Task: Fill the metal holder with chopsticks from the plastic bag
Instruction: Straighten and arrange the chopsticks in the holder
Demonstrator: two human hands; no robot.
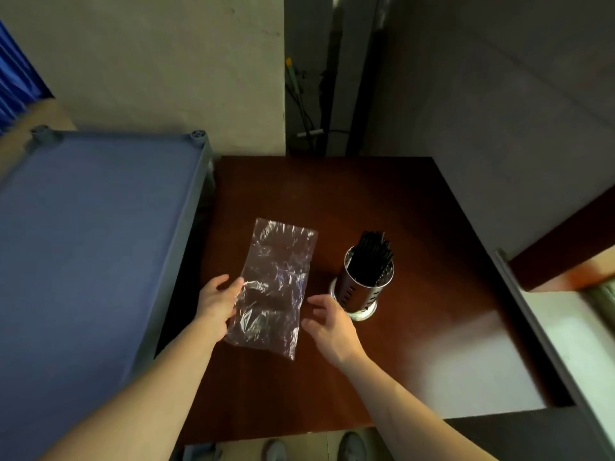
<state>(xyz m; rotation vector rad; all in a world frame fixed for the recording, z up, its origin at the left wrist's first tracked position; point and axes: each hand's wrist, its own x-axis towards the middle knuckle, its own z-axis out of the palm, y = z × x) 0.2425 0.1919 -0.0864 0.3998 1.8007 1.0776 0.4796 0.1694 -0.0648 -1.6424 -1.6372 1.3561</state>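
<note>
Left hand (216, 302) has its grip pinched on the near-left edge of the crinkled clear plastic bag (278, 284), which looks empty and flat on the dark wooden tabletop (432, 327). Right hand (327, 324) hovers spread and empty between bag and perforated metal holder (364, 284). Black chopsticks (372, 252) stand bunched in the holder: filling looks done!

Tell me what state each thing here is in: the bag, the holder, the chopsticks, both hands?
Plastic bag: empty, lying flat on the table.
Metal holder: upright, filled.
Chopsticks: standing in the holder.
Left hand: pinching the bag's edge.
Right hand: open, holding nothing.
</note>
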